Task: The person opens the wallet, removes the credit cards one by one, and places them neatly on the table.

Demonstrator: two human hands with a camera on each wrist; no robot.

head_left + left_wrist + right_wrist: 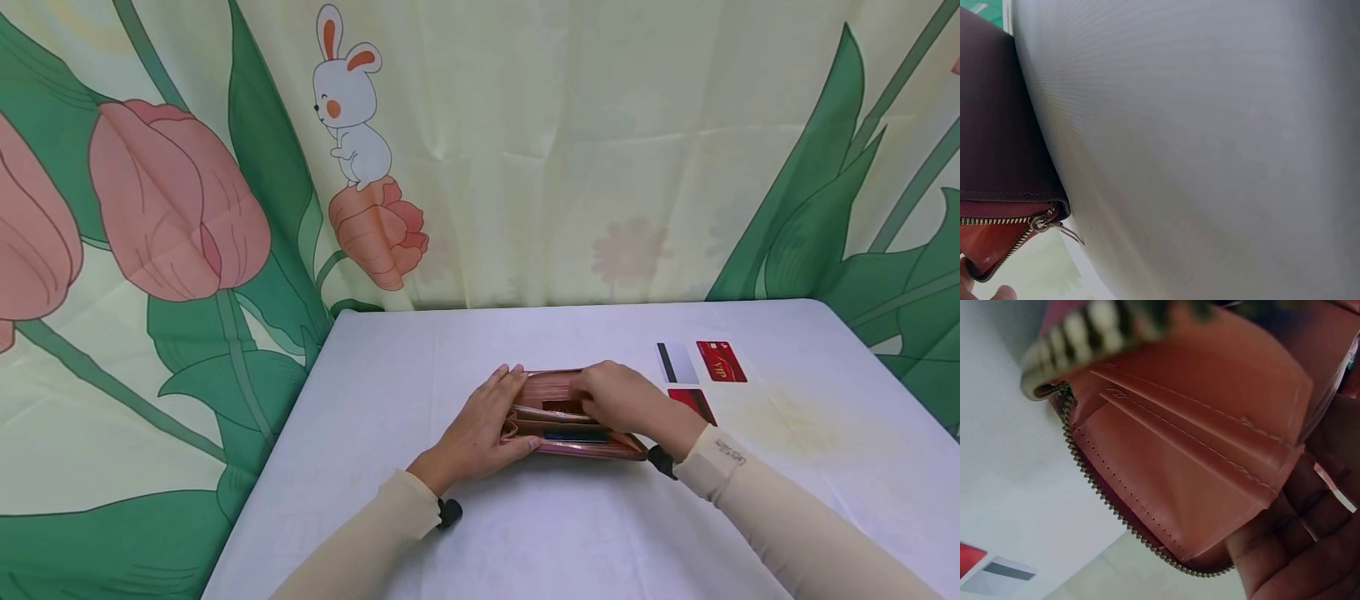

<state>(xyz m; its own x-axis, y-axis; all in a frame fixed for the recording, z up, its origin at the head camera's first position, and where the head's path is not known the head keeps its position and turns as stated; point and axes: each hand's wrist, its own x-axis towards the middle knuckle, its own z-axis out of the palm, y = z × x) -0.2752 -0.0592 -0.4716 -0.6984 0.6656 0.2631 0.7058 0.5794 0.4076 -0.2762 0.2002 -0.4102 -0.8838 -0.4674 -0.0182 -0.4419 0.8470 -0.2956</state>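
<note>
A pink zip wallet point(592, 450) stands unzipped on the table, its compartments facing up. My left hand point(480, 425) holds its left end, thumb on the front edge and fingers at the back one. My right hand point(622, 400) reaches into the back part with curled fingers. Between those fingers the right wrist view shows the thin red-and-white edge of a card point(1335, 487); most of it is hidden. A dark red card point(558, 407) shows in a slot beside them. The left wrist view catches the dark outer cover point(997, 112) and the zip pull point(1041, 223).
Right of the wallet lie a white card with a dark stripe point(678, 364), a red VIP card point(722, 362) and another red card point(693, 403) partly behind my right wrist. The white-covered table point(480, 542) ends at a printed curtain point(525, 167).
</note>
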